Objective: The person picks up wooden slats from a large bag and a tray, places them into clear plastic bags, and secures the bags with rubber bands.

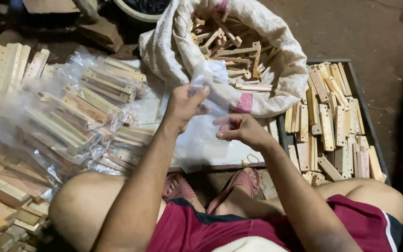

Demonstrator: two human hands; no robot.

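Left hand [183, 106] pinches the top edge of a clear plastic bag [211, 88], right hand [239, 129] closed on its lower side, held above the lap. Behind it, a white sack [276, 88] of drilled wooden strips [232, 44]; bagged bundles [85, 112] lie left, a tray [367, 116] right.

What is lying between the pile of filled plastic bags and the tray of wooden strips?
In the head view, a stack of empty clear bags, with both hands above it.

Workshop floor: sacked, bagged wooden strips [325, 123]
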